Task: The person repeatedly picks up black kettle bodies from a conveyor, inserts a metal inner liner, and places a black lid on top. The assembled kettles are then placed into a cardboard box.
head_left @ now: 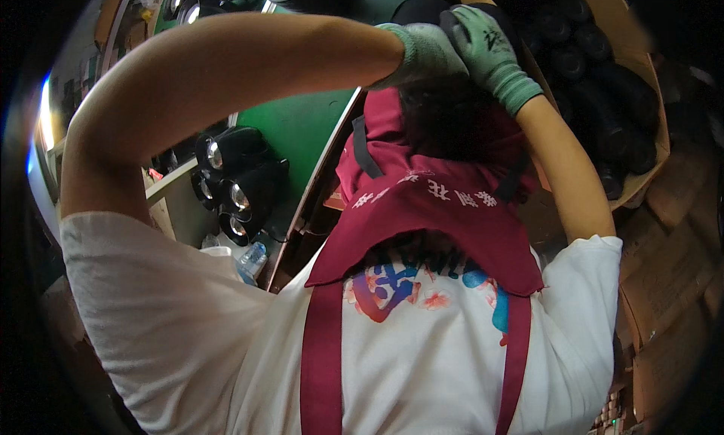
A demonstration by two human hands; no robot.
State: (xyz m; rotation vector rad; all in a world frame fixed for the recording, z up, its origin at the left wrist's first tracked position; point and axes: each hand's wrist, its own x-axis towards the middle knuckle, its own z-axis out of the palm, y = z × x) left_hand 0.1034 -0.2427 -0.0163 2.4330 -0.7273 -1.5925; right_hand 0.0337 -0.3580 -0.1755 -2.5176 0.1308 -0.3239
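Note:
Both my hands wear pale green knit gloves and meet at the far middle, over my apron-covered lap. My right hand [486,47] bends its fingers over a black rounded part [421,10], which shows only in piece behind the gloves. My left hand [431,54] lies against the near side of that part, close beside the right one. Its fingers are hidden, so their grip does not show. A maroon apron [422,209] spreads below my wrists, with a dark shadow under the hands.
At right, a cardboard box [661,126] holds several black cylindrical parts [592,96]. On the green tabletop [294,133] at left sit black parts with shiny round ends [240,197]. A clear plastic bottle [254,260] lies near its edge. Flattened cardboard [664,284] covers the right floor.

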